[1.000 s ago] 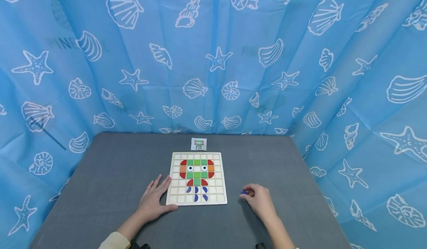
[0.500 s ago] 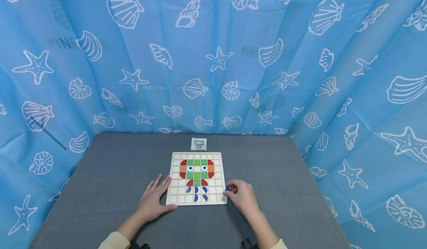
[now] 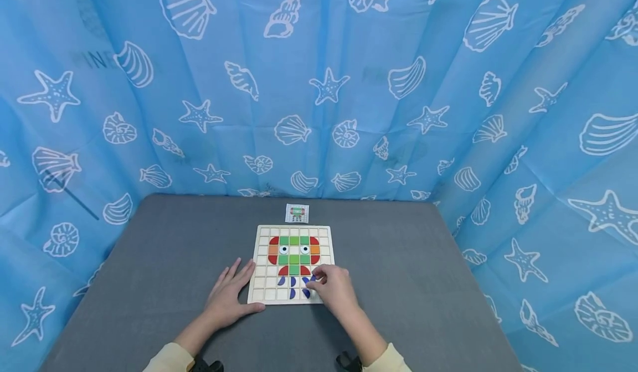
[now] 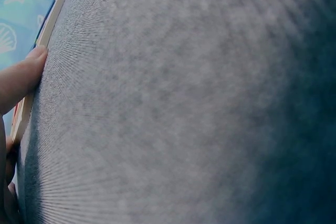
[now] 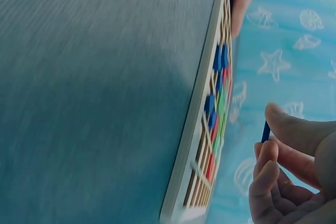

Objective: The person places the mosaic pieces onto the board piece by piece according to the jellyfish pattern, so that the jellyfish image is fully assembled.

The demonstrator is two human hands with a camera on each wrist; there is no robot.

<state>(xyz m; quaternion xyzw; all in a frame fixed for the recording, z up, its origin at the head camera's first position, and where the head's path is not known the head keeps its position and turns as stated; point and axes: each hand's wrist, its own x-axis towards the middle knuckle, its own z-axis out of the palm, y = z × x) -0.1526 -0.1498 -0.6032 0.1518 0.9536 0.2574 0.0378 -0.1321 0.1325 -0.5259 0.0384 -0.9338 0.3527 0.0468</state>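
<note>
The fingers (image 5: 283,129) of the right hand (image 3: 335,290) are curled, thumb against forefinger, pinching a small blue piece (image 5: 265,131) held on edge. In the head view this hand hovers over the lower right part of the wooden grid board (image 3: 325,250), its fingertips just above the cells beside the blue tentacle pieces (image 3: 291,282); the pinched piece itself is mostly hidden there by the fingers. From the right wrist view the piece sits just off the board's face, not yet seated in a cell.

The left hand (image 3: 228,300) lies flat on the grey table (image 3: 164,250), fingers straight and spread, holding nothing. Its fingertips and thumb touch the board's left edge and near left corner, steadying it; the left wrist view shows one finger (image 4: 23,74) against the wooden rim.

Beyond the right fingertips, further up the board, the picture is largely built: green squares (image 3: 294,250) in the middle, two white eye tiles, red and orange curved pieces at the sides, red quarter pieces below, then the blue pieces in two lower rows. Judging by this, most of the figure is done and what is left seems to be the last blue piece or so at the lower right.

Past the board's far edge lies a small pattern card (image 3: 297,213), apart from both hands. A blue shell-printed curtain (image 3: 319,84) surrounds the table.
</note>
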